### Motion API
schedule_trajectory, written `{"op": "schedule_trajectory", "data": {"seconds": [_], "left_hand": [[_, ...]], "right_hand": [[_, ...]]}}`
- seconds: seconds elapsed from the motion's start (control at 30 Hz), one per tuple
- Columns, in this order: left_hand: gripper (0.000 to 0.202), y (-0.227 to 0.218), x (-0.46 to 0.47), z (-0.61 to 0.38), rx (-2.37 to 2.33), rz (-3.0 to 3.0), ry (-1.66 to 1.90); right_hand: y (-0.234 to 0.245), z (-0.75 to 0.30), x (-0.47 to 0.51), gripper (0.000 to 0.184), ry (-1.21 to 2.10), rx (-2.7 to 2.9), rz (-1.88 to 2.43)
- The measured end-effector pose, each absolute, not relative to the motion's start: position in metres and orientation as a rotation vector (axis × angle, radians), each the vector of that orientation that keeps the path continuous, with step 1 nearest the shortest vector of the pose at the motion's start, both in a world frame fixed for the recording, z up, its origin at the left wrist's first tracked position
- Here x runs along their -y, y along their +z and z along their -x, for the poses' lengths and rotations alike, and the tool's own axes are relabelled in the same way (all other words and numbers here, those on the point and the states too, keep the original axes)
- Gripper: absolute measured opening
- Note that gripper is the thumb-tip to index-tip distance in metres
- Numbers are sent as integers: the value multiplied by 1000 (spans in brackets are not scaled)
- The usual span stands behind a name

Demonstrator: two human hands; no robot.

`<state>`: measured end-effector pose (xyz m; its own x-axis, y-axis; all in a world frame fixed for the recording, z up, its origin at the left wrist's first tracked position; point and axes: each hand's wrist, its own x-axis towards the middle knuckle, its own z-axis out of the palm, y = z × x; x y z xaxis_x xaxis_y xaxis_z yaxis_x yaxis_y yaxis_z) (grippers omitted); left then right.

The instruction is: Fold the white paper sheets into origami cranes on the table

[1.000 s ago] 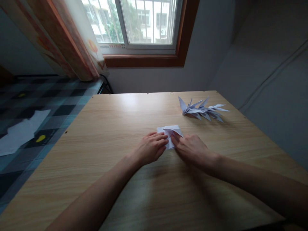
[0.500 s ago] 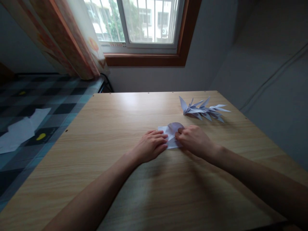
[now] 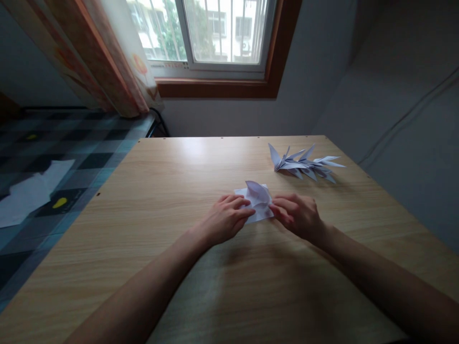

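A small white sheet of paper [image 3: 261, 212] lies on the wooden table, partly folded, with a curved flap standing up from its far side. My left hand [image 3: 229, 215] rests on the paper's left part, fingers stretched out flat over it. At the right edge of the sheet, my right hand [image 3: 296, 215] pinches the paper between thumb and fingertips. Beyond my right hand lies a folded-paper piece [image 3: 303, 165] made of several pointed white units joined in a row.
The wooden table [image 3: 161, 200] spreads around my hands. On the left, a bed with a checked cover [image 3: 107, 138] carries loose white paper sheets [image 3: 28, 196]. A window [image 3: 225, 33] and a curtain [image 3: 96, 57] are at the back, and a cable [image 3: 405, 117] runs along the right wall.
My right hand has shifted from the raised flap to the paper's right edge, its fingers less curled. The flap now stands more upright and leans left. My left hand stays almost in place.
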<state>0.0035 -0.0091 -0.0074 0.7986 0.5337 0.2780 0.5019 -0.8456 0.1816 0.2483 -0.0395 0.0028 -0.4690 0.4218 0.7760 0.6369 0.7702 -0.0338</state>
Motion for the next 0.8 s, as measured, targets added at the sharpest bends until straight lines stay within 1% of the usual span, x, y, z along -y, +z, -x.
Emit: {"op": "schedule_trajectory", "data": {"seconds": [0.07,0.2,0.3,0.43,0.67,0.8], "left_hand": [[28,-7,9,-3,-832,-2884,489],[29,-5,10,-3,-829,-2886,497],[28,-5,9,-3,-824,-2882,498],[28,-6,9,-3,-829,-2866,504],[29,-5,11,-3,-830,-2873,504],[28,-4,11,-4,-835,-2887,504]], "right_hand": [[-5,-255,37,31,-100,2016,924],[-8,-259,21,45,429,1957,1163],[-2,-257,5,57,594,1915,1187],[4,-252,-9,52,569,2019,1180],[-7,-239,-8,44,430,2029,1267],[-5,-236,6,29,311,2007,1293]]}}
